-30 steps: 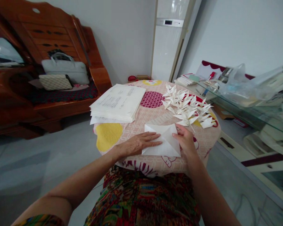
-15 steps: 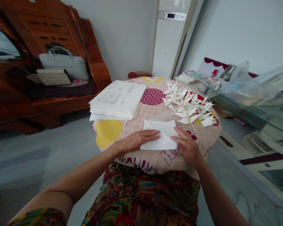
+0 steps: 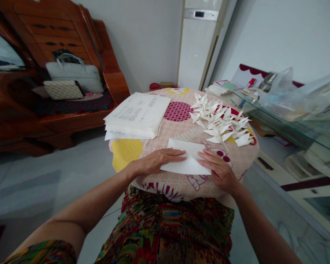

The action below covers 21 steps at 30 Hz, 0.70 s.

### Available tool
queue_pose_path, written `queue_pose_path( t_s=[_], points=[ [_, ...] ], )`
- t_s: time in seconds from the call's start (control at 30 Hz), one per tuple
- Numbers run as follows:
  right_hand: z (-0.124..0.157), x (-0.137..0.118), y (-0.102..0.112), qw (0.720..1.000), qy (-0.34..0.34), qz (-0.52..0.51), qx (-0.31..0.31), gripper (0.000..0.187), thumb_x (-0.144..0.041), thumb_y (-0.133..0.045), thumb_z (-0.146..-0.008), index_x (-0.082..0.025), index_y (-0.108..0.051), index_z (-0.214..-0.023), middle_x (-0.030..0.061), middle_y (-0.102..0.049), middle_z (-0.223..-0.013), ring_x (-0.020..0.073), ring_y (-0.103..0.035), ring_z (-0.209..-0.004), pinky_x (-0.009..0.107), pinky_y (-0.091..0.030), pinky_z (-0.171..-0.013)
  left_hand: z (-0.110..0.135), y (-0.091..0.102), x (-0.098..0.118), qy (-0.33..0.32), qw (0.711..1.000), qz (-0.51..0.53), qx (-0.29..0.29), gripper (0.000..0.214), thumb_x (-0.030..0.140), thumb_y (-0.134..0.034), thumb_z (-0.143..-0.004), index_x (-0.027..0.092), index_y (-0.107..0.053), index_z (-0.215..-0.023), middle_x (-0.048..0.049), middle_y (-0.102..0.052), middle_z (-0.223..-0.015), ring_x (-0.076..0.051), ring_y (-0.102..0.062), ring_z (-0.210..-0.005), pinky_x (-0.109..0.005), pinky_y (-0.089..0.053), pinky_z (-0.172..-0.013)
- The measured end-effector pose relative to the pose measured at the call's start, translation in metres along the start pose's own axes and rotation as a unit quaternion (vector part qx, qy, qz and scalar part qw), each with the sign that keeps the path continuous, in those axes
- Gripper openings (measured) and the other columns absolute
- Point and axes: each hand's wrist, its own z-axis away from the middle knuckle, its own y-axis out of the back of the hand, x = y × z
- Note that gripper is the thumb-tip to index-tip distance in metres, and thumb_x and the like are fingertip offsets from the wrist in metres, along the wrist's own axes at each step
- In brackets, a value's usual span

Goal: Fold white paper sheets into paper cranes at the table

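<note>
A folded sheet of white paper (image 3: 188, 163) lies at the near side of the cloth-covered table (image 3: 143, 183), with slanting flaps meeting near its middle. My left hand (image 3: 162, 160) rests flat on its left part, fingers stretched toward the centre. On the right side, the fingers of my right hand (image 3: 218, 168) lie outstretched over the paper; the thumb is hidden. Past my right hand, several folded white paper cranes (image 3: 214, 121) are heaped together. A thick stack of printed paper sheets (image 3: 137, 113) sits at the table's far left.
On the right, a glass shelf (image 3: 297, 128) holds plastic bags (image 3: 283, 95) and papers, close to the table's edge. A wooden bench (image 3: 82, 117) with a grey handbag (image 3: 74, 75) stands at the left. A tall white cabinet unit (image 3: 194, 51) is behind the table.
The paper's near edge now spreads wider to both sides, its flaps shifted. My left hand has slid slightly left, and my right fingers lie flatter and farther over the paper.
</note>
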Motion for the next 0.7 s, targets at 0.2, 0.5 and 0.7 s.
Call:
queue_pose_path(
  t_s=[0.2, 0.5, 0.7],
  points=[
    [0.010, 0.012, -0.011, 0.992, -0.004, 0.050, -0.112, 0.052, -0.025, -0.056, -0.093, -0.022, -0.055, -0.145, 0.0127, -0.051, -0.152, 0.0312, -0.042, -0.144, 0.056, -0.040, -0.115, -0.006, -0.008, 0.000, 0.016, 0.998, -0.034, -0.046, 0.074, 0.007, -0.055, -0.089, 0.037, -0.035, -0.154, -0.0029, -0.035, -0.161, -0.024, -0.034, -0.149, -0.053, -0.020, -0.126],
    [-0.015, 0.039, -0.021, 0.990, 0.000, 0.053, -0.129, 0.054, -0.014, -0.049, -0.088, -0.020, -0.059, -0.141, 0.0126, -0.058, -0.146, 0.0298, -0.048, -0.140, 0.055, -0.040, -0.115, -0.011, 0.002, -0.028, 0.005, 0.997, -0.074, -0.022, 0.075, 0.007, -0.057, -0.085, 0.030, -0.038, -0.154, -0.0085, -0.040, -0.159, -0.026, -0.035, -0.149, -0.054, -0.022, -0.124],
    [-0.016, 0.045, -0.024, 0.995, -0.027, -0.014, -0.093, 0.052, -0.016, -0.055, -0.080, -0.020, -0.068, -0.131, 0.0129, -0.065, -0.137, 0.0305, -0.058, -0.131, 0.055, -0.046, -0.109, -0.004, -0.002, -0.034, 0.008, 1.000, -0.025, 0.010, 0.074, 0.002, -0.055, -0.082, 0.030, -0.045, -0.149, -0.0064, -0.048, -0.154, -0.022, -0.040, -0.146, -0.052, -0.028, -0.123]
  ],
)
